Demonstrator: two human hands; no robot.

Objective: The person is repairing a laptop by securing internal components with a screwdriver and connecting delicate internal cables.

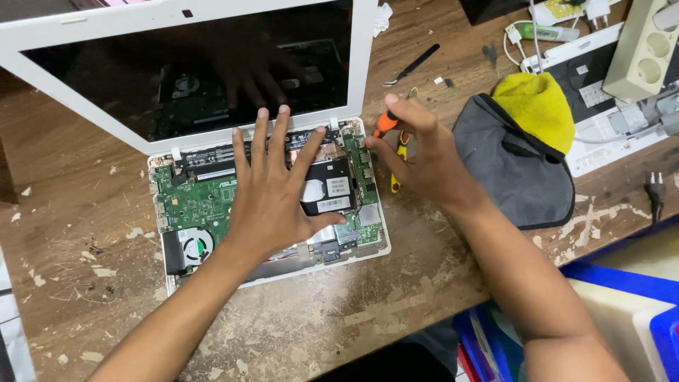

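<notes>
- Left hand [272, 194] lies flat, fingers spread wide, on the open base of the white laptop [212, 205]; it holds nothing, only presses down on the exposed internals.
- Under that palm: green circuit board [194, 201]; black drive [329, 187] just past the thumb; round fan [194, 247] near the wrist side.
- Right hand [424, 152] has its grip closed around an orange-handled screwdriver [385, 122], thumb and fingers pinched on the handle.
- Screwdriver tip is hidden behind the fingers; it appears aimed at the right rear corner of the base, beside the hinge.
- A yellow-handled tool [399, 159] lies on the bench [92, 283] directly beneath the right-hand grip.
- Beyond the grip: black tweezers [414, 65]. Outboard of it: grey pouch [516, 163] with a yellow cloth [537, 106] on top.
- Judgement: step in hand looks like screw work at the corner of the board, base steadied by the flat hand.
- Judgement: next move calls for seating the tip squarely in the screw head, keeping downward pressure steady.
</notes>
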